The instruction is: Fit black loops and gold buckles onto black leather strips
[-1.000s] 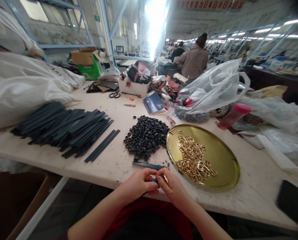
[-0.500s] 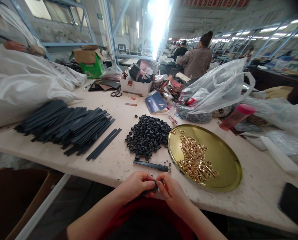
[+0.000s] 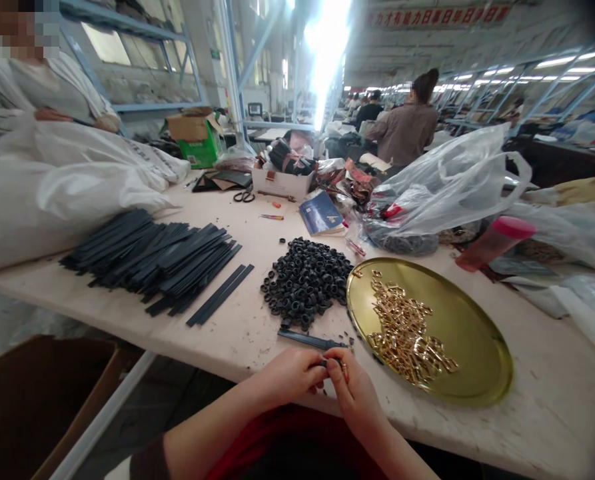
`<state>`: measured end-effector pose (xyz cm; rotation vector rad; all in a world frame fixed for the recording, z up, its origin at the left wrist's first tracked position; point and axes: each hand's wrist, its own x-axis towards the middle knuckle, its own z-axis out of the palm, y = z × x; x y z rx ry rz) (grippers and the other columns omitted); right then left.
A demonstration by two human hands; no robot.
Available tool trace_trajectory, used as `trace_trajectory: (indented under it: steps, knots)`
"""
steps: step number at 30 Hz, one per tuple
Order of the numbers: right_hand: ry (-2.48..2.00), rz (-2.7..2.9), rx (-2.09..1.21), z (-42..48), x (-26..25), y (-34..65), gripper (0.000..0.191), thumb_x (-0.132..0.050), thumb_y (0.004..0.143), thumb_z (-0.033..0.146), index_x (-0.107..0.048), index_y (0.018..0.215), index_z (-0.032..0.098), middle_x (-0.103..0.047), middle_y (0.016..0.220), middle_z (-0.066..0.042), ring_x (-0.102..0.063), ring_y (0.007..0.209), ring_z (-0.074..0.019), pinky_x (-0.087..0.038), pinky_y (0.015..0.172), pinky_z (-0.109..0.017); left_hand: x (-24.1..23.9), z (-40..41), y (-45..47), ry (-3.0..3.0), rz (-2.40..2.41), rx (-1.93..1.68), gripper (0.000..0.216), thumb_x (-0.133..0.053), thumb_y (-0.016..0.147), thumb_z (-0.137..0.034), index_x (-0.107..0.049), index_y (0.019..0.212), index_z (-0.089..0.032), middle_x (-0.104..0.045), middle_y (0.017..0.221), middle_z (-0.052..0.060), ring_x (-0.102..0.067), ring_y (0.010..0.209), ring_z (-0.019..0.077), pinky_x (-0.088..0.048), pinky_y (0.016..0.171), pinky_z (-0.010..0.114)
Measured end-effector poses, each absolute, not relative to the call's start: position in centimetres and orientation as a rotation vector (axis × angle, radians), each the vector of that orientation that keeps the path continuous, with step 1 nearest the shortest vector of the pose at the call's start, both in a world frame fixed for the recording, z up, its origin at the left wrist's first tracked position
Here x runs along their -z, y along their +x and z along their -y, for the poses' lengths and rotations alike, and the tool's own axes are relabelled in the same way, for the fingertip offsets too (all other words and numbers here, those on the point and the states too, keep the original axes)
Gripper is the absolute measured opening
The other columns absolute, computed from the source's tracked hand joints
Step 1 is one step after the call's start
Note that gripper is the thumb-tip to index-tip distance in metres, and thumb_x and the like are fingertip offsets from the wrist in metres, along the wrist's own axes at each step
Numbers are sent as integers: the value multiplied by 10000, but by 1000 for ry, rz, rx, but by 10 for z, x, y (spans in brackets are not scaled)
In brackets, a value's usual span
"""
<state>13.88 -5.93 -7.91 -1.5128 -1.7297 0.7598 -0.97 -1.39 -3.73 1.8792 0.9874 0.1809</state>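
Pinches thin black strap end with gold buckle (image 3: 331,362) between fingertips of left hand (image 3: 292,377) and right hand (image 3: 356,390), at 6 o'clock from pile of black rings (image 3: 307,283), 8 o'clock from round gold tray (image 3: 477,333).

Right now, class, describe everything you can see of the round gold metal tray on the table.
The round gold metal tray is shiny, shallow, with a low raised rim, and lies flat on the pale worktable. A loose heap of small gold buckles covers its left half; the right half is bare. The pile of black rings sits just off its far-left rim.
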Motion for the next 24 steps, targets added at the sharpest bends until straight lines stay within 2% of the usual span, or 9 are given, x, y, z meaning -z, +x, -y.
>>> trace_trajectory:
  steps: [4,8,12,17,20,22,24]
  knots:
    - [-1601,1771,-392,36,82,148,215,-416,840,366,-542,848,192,-606,841,-69,-554,808,-223,-407,738,-353,32,-23,-41,2296,-1515,-193,277,-401,832,-382,-624,852,-219,-646,872,17,-579,824,146,-407,725,203]
    - [-1586,1781,-297,17,100,152,199,-436,830,340,-563,868,191,-610,882,-77,-546,849,-231,-406,777,-372,31,-65,-101,2225,-2027,-141,275,-357,851,-221,-579,959,-101,-602,971,156,-562,912,225,-411,793,324]
    - [-1574,1784,-289,14,114,151,204,-436,829,333,-573,881,192,-625,880,-77,-556,844,-234,-417,775,-381,42,-85,-132,2153,-2201,-73,271,-329,816,-79,-590,886,-64,-602,920,196,-582,879,234,-436,761,343]
    - [-1547,1712,-310,19,110,152,226,-437,827,326,-575,935,183,-616,955,-100,-544,921,-241,-408,831,-404,36,-85,-129,2152,-2138,-153,280,-329,788,-57,-594,876,-39,-607,916,218,-583,886,261,-431,775,383]
    - [-1496,1598,-343,21,97,149,231,-457,815,333,-568,959,190,-590,1006,-98,-511,984,-236,-379,872,-408,22,-69,-112,2164,-1956,-254,261,-375,785,-148,-594,918,-95,-632,925,138,-591,869,219,-445,757,311]
    - [-1443,1472,-514,21,85,144,271,-441,820,370,-544,994,190,-592,926,-81,-540,877,-209,-424,783,-366,14,-48,-92,2085,-1711,-312,262,-379,793,-230,-589,930,-158,-652,839,41,-604,753,149,-457,657,221]
    - [-1372,1308,-813,19,73,140,329,-428,818,426,-501,1031,187,-566,745,-26,-530,643,-153,-435,581,-285,11,-22,-70,1737,-1343,-368,263,-399,767,-269,-580,913,-147,-638,763,18,-581,656,129,-442,576,204]
